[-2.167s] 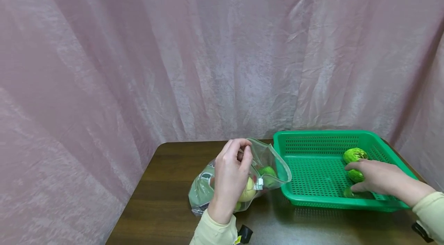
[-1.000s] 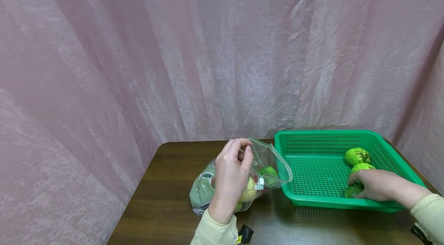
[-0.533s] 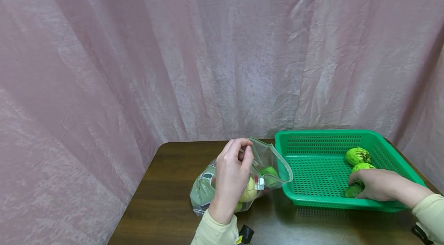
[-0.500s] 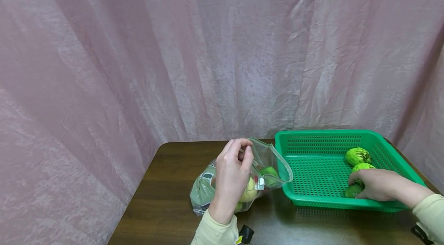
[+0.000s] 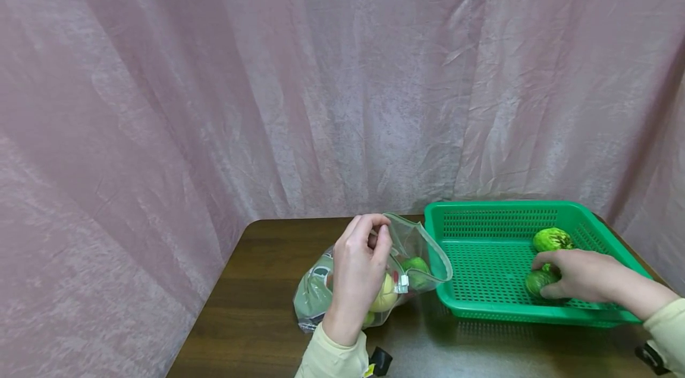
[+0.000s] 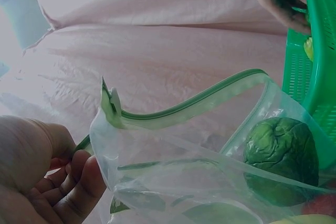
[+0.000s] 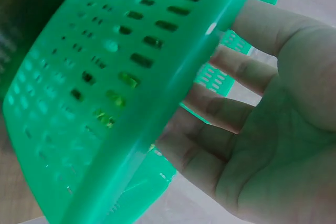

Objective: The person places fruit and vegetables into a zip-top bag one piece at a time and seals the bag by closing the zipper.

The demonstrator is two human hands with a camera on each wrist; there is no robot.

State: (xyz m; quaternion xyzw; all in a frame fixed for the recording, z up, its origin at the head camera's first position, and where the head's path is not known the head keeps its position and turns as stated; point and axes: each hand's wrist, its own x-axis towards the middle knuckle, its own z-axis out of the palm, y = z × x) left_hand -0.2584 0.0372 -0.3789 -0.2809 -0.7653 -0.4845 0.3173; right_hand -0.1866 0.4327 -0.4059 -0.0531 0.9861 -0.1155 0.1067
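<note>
My left hand (image 5: 357,274) pinches the edge of a clear zip bag (image 6: 163,145) with green trim, its mouth gaping to the right. Inside the bag lie a wrinkled dark green round vegetable (image 6: 281,156), a pale yellow fruit (image 5: 384,295) and something red, partly hidden. Over the right part of a green basket (image 5: 492,304), my right hand (image 5: 585,276) grips a dark green round vegetable (image 5: 537,284) between thumb and fingers. Behind that hand, a light green knobbly vegetable (image 5: 552,239) rests in the basket; another beside it is mostly covered. The basket's wall hides the fingertips in the right wrist view.
The basket stands on a dark wooden table (image 5: 262,283), just right of the bag. A pink curtain (image 5: 332,81) hangs close behind the table's far edge. The basket's raised rim (image 7: 173,87) lies between my right hand and the bag.
My right hand has shifted slightly up and left, and the dark green vegetable in its fingers has turned and shows more. My left hand and the bag have stayed in place.
</note>
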